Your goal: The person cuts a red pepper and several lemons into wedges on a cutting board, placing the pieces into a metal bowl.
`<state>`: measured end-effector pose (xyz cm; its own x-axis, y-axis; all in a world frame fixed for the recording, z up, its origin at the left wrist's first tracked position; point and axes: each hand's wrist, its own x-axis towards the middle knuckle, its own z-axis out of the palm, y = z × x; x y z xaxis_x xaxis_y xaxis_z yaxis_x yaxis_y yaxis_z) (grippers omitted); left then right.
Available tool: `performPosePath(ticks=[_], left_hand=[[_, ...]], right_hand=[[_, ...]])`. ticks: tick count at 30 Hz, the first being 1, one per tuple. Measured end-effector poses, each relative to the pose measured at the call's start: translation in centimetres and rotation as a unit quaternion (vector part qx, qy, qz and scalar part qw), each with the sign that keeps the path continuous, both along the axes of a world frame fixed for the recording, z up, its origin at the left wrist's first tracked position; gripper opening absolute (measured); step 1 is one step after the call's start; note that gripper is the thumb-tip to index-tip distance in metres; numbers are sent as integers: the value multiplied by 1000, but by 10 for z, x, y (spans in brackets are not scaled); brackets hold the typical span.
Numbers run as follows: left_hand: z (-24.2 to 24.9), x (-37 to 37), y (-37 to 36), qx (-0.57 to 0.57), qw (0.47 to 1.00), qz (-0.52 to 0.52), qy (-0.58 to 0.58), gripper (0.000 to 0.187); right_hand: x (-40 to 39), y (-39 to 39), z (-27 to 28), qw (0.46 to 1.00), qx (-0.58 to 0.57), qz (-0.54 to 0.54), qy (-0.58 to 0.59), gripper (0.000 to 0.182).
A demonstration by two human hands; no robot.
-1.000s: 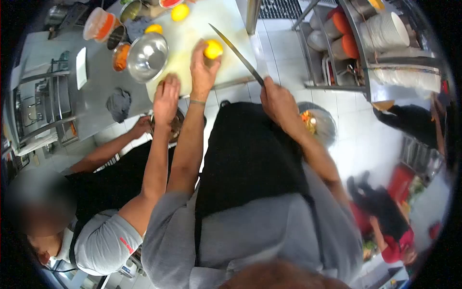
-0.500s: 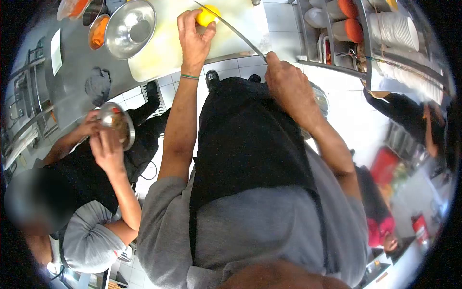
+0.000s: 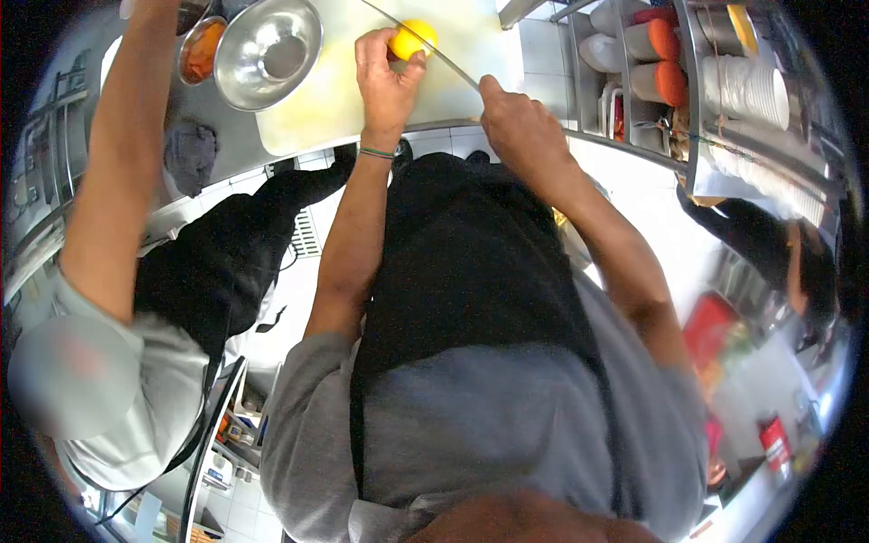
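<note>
Standing at the near edge of a steel counter (image 3: 136, 127), the person wears a black apron (image 3: 471, 262) over a grey shirt, both arms reaching forward. Nearest of the two, the right hand (image 3: 516, 127) is closed in a fist around the handle of a long knife (image 3: 425, 45), just past the counter's near edge; the blade runs from it up and to the left, slanting over the pale cutting board (image 3: 344, 81). Farther along, the left hand (image 3: 387, 77) rests on that board with a green band at its wrist. Its fingers are curled down and drawn together, the fingertips pressed on the near and left side of a yellow fruit (image 3: 415, 38), which sits on the board close to its far edge. The blade lies across the fruit's right side, just beyond those fingertips; whether the edge has entered the fruit cannot be told.

Left of the board, a steel bowl (image 3: 269, 52) stands touching its left edge, and a small dish of orange stuff (image 3: 201, 50) sits beyond that. A dark cloth (image 3: 192, 154) lies crumpled near the counter's near edge. A co-worker's bare arm (image 3: 122, 154) stretches over the counter's left part toward its far side.
</note>
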<state>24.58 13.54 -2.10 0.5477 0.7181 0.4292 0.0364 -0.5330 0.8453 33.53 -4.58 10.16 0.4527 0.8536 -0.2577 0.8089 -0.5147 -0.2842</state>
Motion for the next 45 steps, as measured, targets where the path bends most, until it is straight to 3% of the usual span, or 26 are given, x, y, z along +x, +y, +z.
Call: performPosePath(ticks=[6, 11, 12, 13, 15, 18, 22, 25, 27, 31, 35, 36, 39, 45], left_hand=[[6, -6, 0, 11, 1000, -8, 26, 44], [1, -14, -6, 46, 996, -40, 65, 45], [2, -15, -5, 123, 989, -32, 73, 46], [-14, -14, 0, 75, 996, -54, 4, 50], [-11, -27, 0, -47, 994, -94, 35, 57], [-1, -38, 4, 32, 992, -80, 94, 56], [10, -43, 0, 139, 985, -45, 96, 46], [7, -44, 2, 92, 985, -62, 131, 52], [10, -44, 3, 22, 991, -46, 120, 42], [12, -43, 11, 124, 985, -32, 119, 44], [23, -42, 12, 79, 985, -33, 151, 50], [27, -40, 14, 130, 980, -33, 149, 45], [21, -36, 16, 144, 981, -33, 126, 44], [27, -29, 15, 109, 982, -34, 151, 42]], right_hand=[[5, 43, -41, 999, -10, -26, 29, 11], [5, 50, -62, 997, 73, -29, 22, 18], [6, 49, -68, 997, 76, -23, 22, 18], [9, 49, -68, 997, 77, -11, 23, 18], [8, 32, -45, 993, 49, -57, 93, 20], [4, 2, -37, 987, 22, -75, 142, 21], [-5, -16, -42, 994, -8, -70, 79, 18], [-7, -22, -40, 998, -22, -48, 31, 13], [-4, -28, -41, 999, -11, -31, 3, 12], [-7, -29, -1, 998, -53, -19, 1, 14], [-7, -42, 19, 999, -44, 10, 0, 16], [-7, -45, 23, 999, -40, 16, -1, 16], [-6, -47, 32, 999, -43, 26, -5, 17], [-5, -44, 30, 998, -40, 40, -21, 17]])
